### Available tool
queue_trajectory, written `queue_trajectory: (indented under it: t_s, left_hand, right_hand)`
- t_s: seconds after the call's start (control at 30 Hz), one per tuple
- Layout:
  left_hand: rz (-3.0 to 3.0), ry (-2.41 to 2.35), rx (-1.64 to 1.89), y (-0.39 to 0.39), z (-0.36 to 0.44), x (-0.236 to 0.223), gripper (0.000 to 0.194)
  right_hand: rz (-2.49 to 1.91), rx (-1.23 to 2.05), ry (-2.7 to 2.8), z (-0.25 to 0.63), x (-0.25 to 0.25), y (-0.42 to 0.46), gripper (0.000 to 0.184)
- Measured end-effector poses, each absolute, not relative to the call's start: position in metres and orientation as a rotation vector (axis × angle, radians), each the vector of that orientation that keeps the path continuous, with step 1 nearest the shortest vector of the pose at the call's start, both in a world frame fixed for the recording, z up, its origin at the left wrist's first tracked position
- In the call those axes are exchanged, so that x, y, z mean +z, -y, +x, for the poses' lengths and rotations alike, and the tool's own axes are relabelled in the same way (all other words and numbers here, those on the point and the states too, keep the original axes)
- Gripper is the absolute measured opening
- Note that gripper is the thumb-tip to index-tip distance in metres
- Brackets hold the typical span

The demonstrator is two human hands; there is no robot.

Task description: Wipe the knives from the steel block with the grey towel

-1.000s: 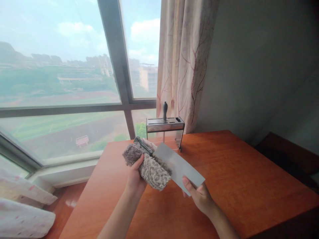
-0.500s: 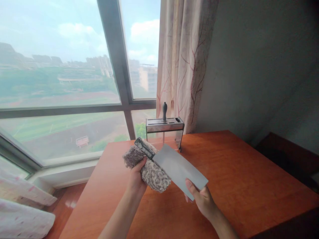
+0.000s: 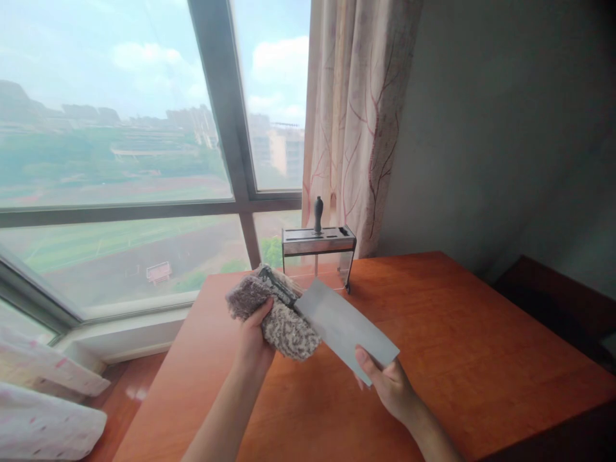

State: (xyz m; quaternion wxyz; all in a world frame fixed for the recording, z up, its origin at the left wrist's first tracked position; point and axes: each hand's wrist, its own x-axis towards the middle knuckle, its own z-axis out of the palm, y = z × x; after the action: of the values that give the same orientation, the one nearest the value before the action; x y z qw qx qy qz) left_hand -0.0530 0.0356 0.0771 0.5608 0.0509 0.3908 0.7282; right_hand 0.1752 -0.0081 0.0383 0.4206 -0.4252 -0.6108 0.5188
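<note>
A kitchen cleaver (image 3: 344, 324) with a broad grey blade and a dark patterned handle (image 3: 279, 287) is held above the table, its handle pointing up and to the left. My right hand (image 3: 387, 378) grips the lower right end of the blade, thumb on the upper face. A fluffy grey-and-white cloth (image 3: 291, 330) is bunched in my left hand (image 3: 260, 333), with the thumb on top. The cloth lies around and under the cleaver's handle and partly covers it. Some of my left fingers are hidden beneath the cloth.
A knife block (image 3: 318, 240) with slots on top and transparent sides stands at the table's far edge, one dark-handled tool upright in it. The reddish-brown wooden table (image 3: 457, 333) extends to the right. Windows (image 3: 120, 160) and a curtain (image 3: 359, 122) are behind.
My left hand and the cloth have shifted slightly up and to the left along the cleaver's handle, covering more of it. My right hand and the blade have barely moved.
</note>
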Motion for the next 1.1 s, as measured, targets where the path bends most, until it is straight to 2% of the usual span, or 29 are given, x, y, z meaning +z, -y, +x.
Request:
queue_trajectory:
  t_s: [0.17, 0.6, 0.8, 1.1]
  left_hand:
    - [0.243, -0.970, 1.941, -0.040, -0.071, 0.083, 0.022]
    - [0.580, -1.118, 2.125, -0.028, -0.059, 0.083, 0.050]
    - [0.571, -1.067, 1.983, -0.015, -0.043, 0.082, 0.047]
    - [0.722, -1.149, 1.884, -0.007, -0.033, 0.063, 0.035]
  right_hand:
    - [-1.088, 1.335, 1.515, 0.177, 0.038, 0.013, 0.043]
    - [-1.070, 1.249, 1.389, 0.176, 0.051, 0.024, 0.037]
    - [-1.082, 1.088, 1.315, 0.175, 0.044, 0.028, 0.034]
    - [-1.095, 1.092, 1.369, 0.180, 0.061, 0.025, 0.036]
